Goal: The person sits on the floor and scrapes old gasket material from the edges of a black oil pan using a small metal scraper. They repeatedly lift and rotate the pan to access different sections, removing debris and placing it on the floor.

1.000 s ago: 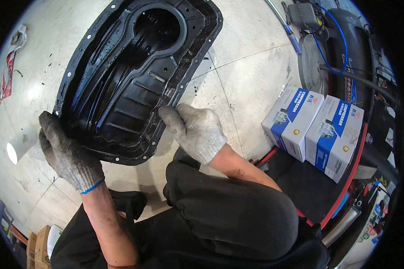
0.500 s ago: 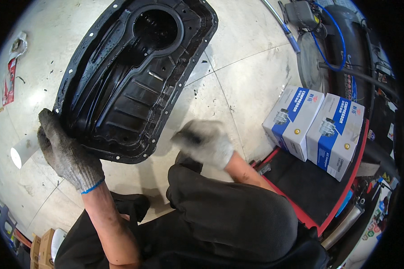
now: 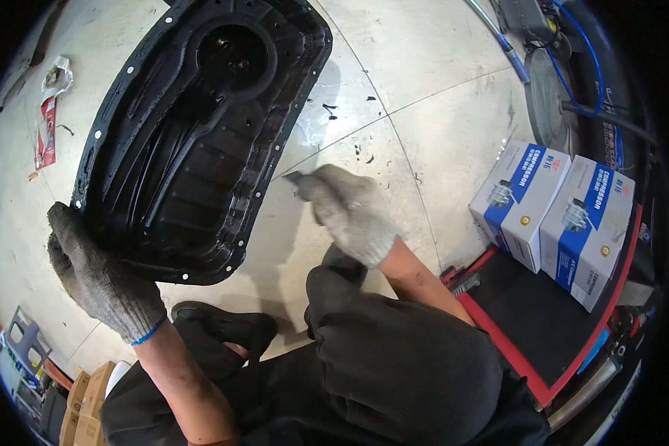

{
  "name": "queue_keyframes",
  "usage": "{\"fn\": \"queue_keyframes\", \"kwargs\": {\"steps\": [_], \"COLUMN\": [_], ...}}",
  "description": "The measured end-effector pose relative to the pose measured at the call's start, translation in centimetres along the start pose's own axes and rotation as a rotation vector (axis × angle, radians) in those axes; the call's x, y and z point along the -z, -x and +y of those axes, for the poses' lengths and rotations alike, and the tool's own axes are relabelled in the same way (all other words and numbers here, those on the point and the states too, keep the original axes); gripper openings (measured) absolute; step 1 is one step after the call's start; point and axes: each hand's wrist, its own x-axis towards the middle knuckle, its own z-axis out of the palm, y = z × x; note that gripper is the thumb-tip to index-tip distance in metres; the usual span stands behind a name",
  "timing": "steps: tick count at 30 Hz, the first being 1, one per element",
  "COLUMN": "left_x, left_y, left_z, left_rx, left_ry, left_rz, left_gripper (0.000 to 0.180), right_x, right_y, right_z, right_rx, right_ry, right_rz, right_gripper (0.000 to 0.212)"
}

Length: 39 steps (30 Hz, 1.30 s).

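Observation:
A black oil pan (image 3: pixel 182 201) with a row of bolt holes along its flange stands tilted before me, its wet, dark inside toward me. At its lower left corner my left hand (image 3: pixel 100 267), in a dirty grey knit glove, is closed on the rim. My right hand (image 3: pixel 346 208), gloved too, hovers right of the pan, apart from its edge. Its fingers are curled together and blurred. A dark pointed tip juts from them toward the pan; whether it is a tool or a stained fingertip, I cannot make out.
Black scraps (image 3: pixel 329 111) lie on the tiled floor beyond my right hand. Two compressor boxes (image 3: pixel 520 201) stand on a black, red-edged surface (image 3: pixel 528 320) at right. A torn red packet (image 3: pixel 46 134) lies at left, and brown cartons (image 3: pixel 93 390) stand at lower left.
My view has shifted left. My right hand has lifted slightly away from my knee, its fingers now pointing to the pan. A white cylinder beside my left hand no longer shows.

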Motion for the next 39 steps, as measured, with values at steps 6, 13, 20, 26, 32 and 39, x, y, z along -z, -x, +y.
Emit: {"fn": "queue_keyframes", "kwargs": {"steps": [6,13,20,26,32,39], "left_x": [-1.6,-1.2,-1.4,-1.3,-0.8,-0.5], "left_y": [1.3,0.9,1.1,1.1,0.2,-1.4], "left_z": [0.6,0.4,0.0,-0.4,-1.1,-2.9], "left_rx": [-0.113,-0.053,-0.016,-0.010,0.031,0.078], "left_ry": [-0.071,0.006,0.036,0.030,0.086,0.143], "left_rz": [0.106,0.091,0.117,0.114,0.107,0.092], "left_gripper": [0.050,0.052,0.058,0.063,0.061,0.063], "right_x": [-2.9,-2.7,-4.6,-5.6,-5.8,-4.0], "right_y": [-5.2,-3.7,-1.5,-0.6,-0.2,1.1], "right_z": [-2.4,-4.8,-3.7,-4.0,-3.9,0.7], "right_rx": [-0.231,-0.289,-0.290,-0.206,-0.180,-0.207], "right_ry": [0.521,0.443,0.389,0.442,0.320,0.341], "right_rz": [-0.391,-0.440,-0.474,-0.584,-0.670,-0.846], "right_gripper": [0.061,0.068,0.069,0.070,0.064,0.045]}}
